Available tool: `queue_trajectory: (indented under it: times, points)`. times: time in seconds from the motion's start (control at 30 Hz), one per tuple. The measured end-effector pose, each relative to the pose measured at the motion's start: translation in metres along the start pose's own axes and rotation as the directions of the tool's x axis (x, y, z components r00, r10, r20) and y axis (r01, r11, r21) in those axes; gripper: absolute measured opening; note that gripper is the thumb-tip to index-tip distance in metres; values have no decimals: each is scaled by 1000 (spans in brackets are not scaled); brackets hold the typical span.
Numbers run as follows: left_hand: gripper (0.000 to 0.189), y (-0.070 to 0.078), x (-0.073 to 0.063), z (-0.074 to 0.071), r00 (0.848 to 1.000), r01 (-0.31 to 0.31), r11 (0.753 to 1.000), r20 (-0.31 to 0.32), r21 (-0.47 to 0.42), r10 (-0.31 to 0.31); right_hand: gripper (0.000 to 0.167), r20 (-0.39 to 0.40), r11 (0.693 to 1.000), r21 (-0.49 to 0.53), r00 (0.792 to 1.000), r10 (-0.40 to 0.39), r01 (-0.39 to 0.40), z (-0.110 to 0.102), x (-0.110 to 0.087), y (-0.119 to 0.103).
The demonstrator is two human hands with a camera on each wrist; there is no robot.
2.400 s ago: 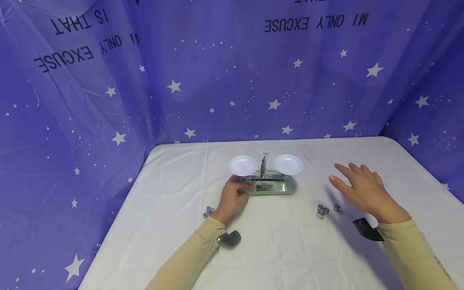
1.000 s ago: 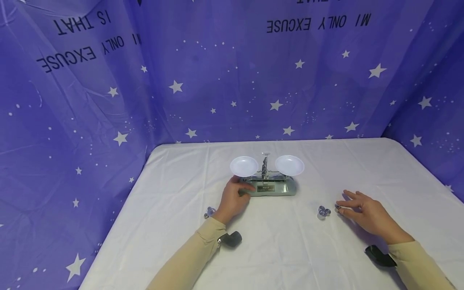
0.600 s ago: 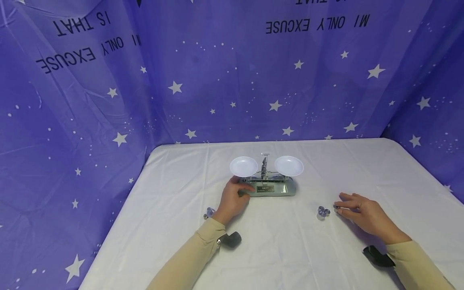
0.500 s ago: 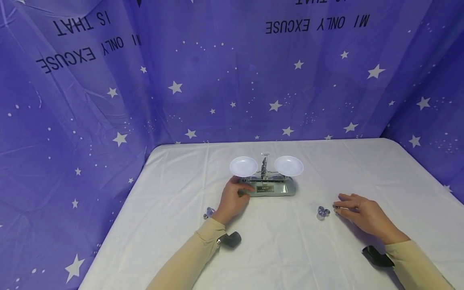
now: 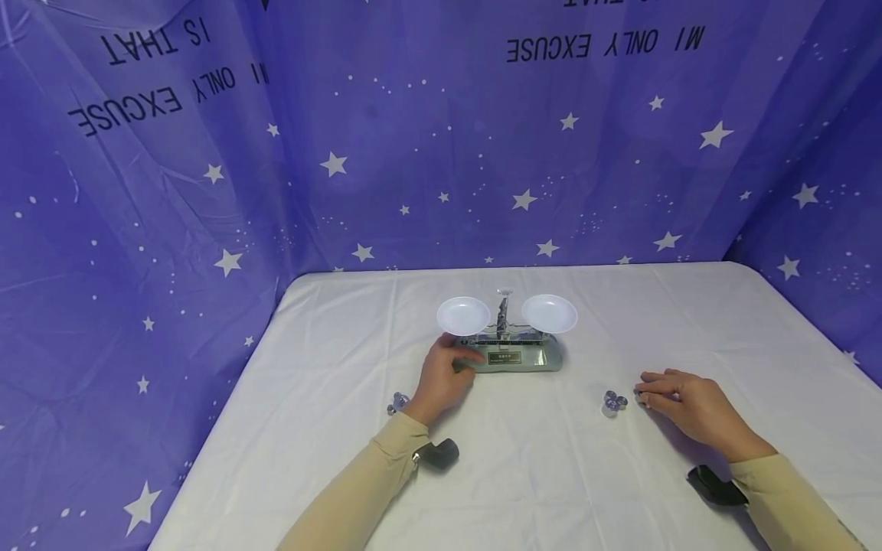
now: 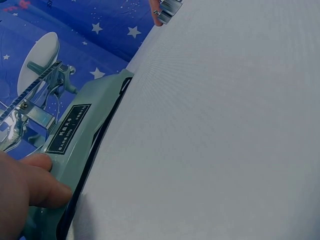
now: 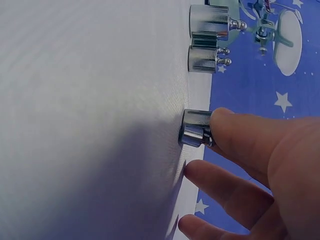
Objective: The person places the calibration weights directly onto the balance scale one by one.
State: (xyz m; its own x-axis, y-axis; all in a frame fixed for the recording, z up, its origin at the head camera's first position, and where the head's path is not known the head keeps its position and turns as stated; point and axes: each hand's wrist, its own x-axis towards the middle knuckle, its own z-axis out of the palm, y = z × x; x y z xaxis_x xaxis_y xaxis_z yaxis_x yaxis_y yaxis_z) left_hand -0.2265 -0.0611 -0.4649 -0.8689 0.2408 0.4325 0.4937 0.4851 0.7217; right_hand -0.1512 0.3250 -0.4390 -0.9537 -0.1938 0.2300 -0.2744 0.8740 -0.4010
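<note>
Left hand [image 5: 439,381] grips the left end of the pan balance [image 5: 511,358], long axis running left to right. Right of it and nearer the person, a weight cluster [image 5: 610,405] stands on the worktop [image 5: 544,474]; just right of that, the right hand [image 5: 694,404] pinches a cylindrical weight [image 7: 197,118] between thumb and finger, other fingers extended.

green balance [image 5: 513,361] (upright), silver weights [image 5: 610,403]
</note>
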Motion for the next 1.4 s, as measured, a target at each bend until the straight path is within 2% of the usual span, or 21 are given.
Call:
queue_trajectory:
  times: [0.23, 0.6, 0.9, 1.1, 1.4]
  points:
    - [22, 2, 1, -1, 1000, 21, 1000, 7, -12, -21, 15, -36, 1000, -1, 999, -20, 20, -1, 0, -3]
    - [24, -1, 0, 1, 1000, 4, 1000, 3, 4, -4, 16, -14, 1000, 1, 1000, 19, -19, -1, 0, -8]
    - [22, -1, 1, 1, 1000, 14, 1000, 9, 15, -14, 27, 117, 996, 30, 990, 80, -84, -3, 2, -7]
    - [22, 0, 1, 1, 1000, 7, 1000, 4, 9, -7, 35, 126, 998, 33, 991, 51, -55, -5, 1, -6]
    - [22, 0, 1, 1, 1000, 9, 1000, 4, 5, -9, 29, 115, 998, 46, 993, 36, -41, -2, -1, -3]
